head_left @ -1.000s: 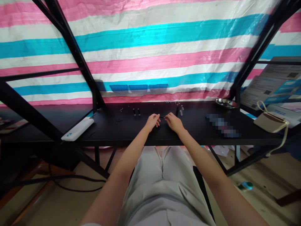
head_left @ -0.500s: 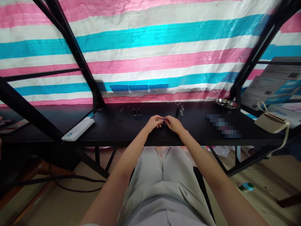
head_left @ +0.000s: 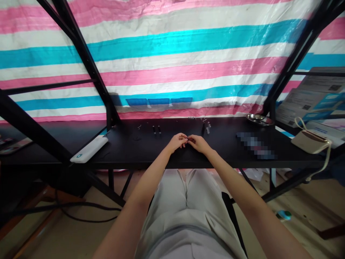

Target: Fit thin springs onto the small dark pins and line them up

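Left hand [head_left: 178,141], right hand [head_left: 198,143] — dark piece [head_left: 187,139] pinched between

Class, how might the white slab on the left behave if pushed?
The white slab is long and lies flat, so it would probably slide rather than roll. Its straight, unbending outline suggests it is stiff. Its smooth-looking surface may be slippery.

Striped sheet [head_left: 183,39], pink, white and blue right across the back! White case [head_left: 90,149] on the left of the table [head_left: 129,153], shiny metal dish [head_left: 260,121] at back right, beige pouch [head_left: 309,141] nearby, strap [head_left: 327,160] dangling, and down on the floor [head_left: 296,230], a green-ended bottle [head_left: 284,215].
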{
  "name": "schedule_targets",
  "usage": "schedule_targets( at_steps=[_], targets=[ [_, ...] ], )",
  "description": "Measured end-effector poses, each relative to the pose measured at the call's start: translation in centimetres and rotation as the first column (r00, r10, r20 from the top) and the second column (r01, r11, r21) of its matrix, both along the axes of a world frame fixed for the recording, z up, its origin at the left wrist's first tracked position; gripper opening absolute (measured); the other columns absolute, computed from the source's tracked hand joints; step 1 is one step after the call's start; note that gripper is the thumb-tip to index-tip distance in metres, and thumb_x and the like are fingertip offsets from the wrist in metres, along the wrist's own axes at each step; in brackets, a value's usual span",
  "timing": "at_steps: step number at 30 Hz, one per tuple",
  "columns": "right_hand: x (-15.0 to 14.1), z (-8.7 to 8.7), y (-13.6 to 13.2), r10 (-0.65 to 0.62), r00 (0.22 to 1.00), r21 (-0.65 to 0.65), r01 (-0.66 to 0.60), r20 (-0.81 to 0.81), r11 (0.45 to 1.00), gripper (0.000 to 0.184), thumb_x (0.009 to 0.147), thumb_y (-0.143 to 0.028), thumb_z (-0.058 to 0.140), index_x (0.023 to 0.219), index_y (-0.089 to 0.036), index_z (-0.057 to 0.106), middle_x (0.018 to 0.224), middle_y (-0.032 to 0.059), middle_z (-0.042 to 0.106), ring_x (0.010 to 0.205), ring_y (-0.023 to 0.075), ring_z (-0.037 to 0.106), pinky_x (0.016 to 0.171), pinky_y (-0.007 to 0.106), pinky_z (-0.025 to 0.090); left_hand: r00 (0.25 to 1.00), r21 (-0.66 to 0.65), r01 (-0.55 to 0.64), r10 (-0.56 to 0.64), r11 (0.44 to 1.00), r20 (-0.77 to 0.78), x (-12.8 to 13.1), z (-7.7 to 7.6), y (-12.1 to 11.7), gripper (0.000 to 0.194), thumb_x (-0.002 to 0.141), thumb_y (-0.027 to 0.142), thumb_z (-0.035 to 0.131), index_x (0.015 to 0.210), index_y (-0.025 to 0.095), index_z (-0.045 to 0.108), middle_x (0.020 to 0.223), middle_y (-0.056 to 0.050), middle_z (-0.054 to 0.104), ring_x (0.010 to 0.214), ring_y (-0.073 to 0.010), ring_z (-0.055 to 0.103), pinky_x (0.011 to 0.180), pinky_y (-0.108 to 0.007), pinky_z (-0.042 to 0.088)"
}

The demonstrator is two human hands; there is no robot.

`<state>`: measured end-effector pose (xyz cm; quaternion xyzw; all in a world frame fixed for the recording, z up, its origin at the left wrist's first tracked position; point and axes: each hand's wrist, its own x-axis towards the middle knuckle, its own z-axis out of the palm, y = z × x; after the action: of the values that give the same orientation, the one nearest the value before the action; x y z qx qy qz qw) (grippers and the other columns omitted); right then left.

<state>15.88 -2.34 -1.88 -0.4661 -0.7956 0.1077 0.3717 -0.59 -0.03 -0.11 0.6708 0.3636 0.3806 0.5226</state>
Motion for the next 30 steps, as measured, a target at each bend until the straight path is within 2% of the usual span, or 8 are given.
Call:
schedule_targets(
  at_steps=[2, 4, 7, 9, 12, 22, 26, 30],
  targets=[
    [0.2, 0.0, 0.2, -0.088, 0.996, 0.020, 0.088, 0.012, 0.996, 0.014, 0.081, -0.029, 0.053, 0.084, -0.019, 0.062, 0.076, 0.0027, 0.065, 0.062, 0.0130, 0.055, 0.060, 0.024, 0.041, 1.000, -0.007, -0.011, 0.011, 1.000, 0.005, 0.1, 0.0, 0.0, 0.011, 0.078, 0.010, 0.056, 0.087, 0.012, 0.050, 0.065, 0.001, 0.061, 0.042, -0.0038, 0.051, 0.037, -0.013, 0.032],
    [0.9, 0.2, 0.6, -0.234, 0.972, 0.012, 0.234, -0.037, 0.972, 0.015, 0.079, -0.031, 0.055, 0.083, -0.019, 0.062, 0.076, 0.0032, 0.066, 0.064, 0.0142, 0.057, 0.061, 0.025, 0.042, 0.999, -0.015, -0.033, 0.034, 0.999, 0.012, 0.1, 0.0, 0.0, 0.014, 0.078, 0.010, 0.056, 0.089, 0.013, 0.047, 0.068, 0.001, 0.063, 0.041, -0.0034, 0.050, 0.037, -0.013, 0.032],
    [2.6, 0.5, 1.3, -0.451, 0.883, -0.080, 0.444, -0.133, 0.893, 0.016, 0.076, -0.032, 0.057, 0.079, -0.018, 0.063, 0.073, 0.0039, 0.067, 0.068, 0.0161, 0.061, 0.064, 0.026, 0.043, 0.998, -0.016, -0.059, 0.059, 0.998, 0.005, 0.2, 0.0, 0.0, 0.012, 0.078, 0.009, 0.055, 0.087, 0.013, 0.048, 0.067, 0.001, 0.063, 0.040, -0.0036, 0.050, 0.037, -0.014, 0.032],
    [3.7, 0.7, 1.8, -0.525, 0.842, -0.152, 0.507, -0.122, 0.849, 0.016, 0.075, -0.032, 0.058, 0.075, -0.018, 0.064, 0.072, 0.0044, 0.067, 0.070, 0.0169, 0.061, 0.065, 0.026, 0.044, 0.998, -0.014, -0.063, 0.063, 0.998, -0.009, 0.2, 0.0, 0.0, 0.009, 0.078, 0.009, 0.055, 0.084, 0.012, 0.050, 0.065, 0.001, 0.062, 0.040, -0.0039, 0.050, 0.037, -0.015, 0.032],
    [5.0, 0.9, 2.3, -0.573, 0.817, -0.203, 0.551, -0.068, 0.810, 0.016, 0.074, -0.032, 0.058, 0.074, -0.017, 0.064, 0.073, 0.0057, 0.067, 0.072, 0.0180, 0.062, 0.066, 0.027, 0.043, 0.998, -0.015, -0.062, 0.062, 0.998, -0.017, 0.2, 0.0, -0.1, 0.006, 0.078, 0.008, 0.054, 0.082, 0.012, 0.051, 0.063, 0.001, 0.061, 0.040, -0.0041, 0.050, 0.037, -0.015, 0.033],
    [5.2, 0.1, 3.3, -0.627, 0.777, -0.110, 0.629, 0.061, 0.770, 0.016, 0.078, -0.029, 0.055, 0.080, -0.017, 0.065, 0.078, 0.0080, 0.067, 0.076, 0.0201, 0.061, 0.069, 0.029, 0.043, 0.998, -0.013, -0.060, 0.060, 0.998, -0.018, 0.1, -0.2, 0.1, 0.005, 0.078, 0.009, 0.054, 0.081, 0.012, 0.052, 0.061, 0.001, 0.060, 0.041, -0.0036, 0.050, 0.037, -0.013, 0.032],
    [5.9, 0.7, 3.4, -0.627, 0.764, -0.127, 0.645, 0.153, 0.754, 0.012, 0.077, -0.023, 0.057, 0.082, -0.017, 0.066, 0.081, 0.0109, 0.066, 0.076, 0.0207, 0.061, 0.067, 0.029, 0.042, 0.998, -0.010, -0.061, 0.061, 0.998, -0.018, 0.2, -0.3, 0.2, 0.005, 0.078, 0.008, 0.053, 0.080, 0.012, 0.052, 0.061, 0.001, 0.060, 0.040, -0.0042, 0.050, 0.037, -0.015, 0.033],
    [6.9, 1.4, 3.0, -0.654, 0.726, -0.192, 0.687, 0.212, 0.701, 0.012, 0.075, -0.019, 0.059, 0.083, -0.015, 0.067, 0.085, 0.0141, 0.067, 0.079, 0.0236, 0.062, 0.066, 0.030, 0.042, 0.998, -0.006, -0.064, 0.064, 0.998, -0.025, 0.3, -0.3, 0.2, 0.005, 0.079, 0.007, 0.052, 0.080, 0.012, 0.052, 0.060, 0.001, 0.060, 0.040, -0.0045, 0.050, 0.037, -0.015, 0.033]
  ],
)
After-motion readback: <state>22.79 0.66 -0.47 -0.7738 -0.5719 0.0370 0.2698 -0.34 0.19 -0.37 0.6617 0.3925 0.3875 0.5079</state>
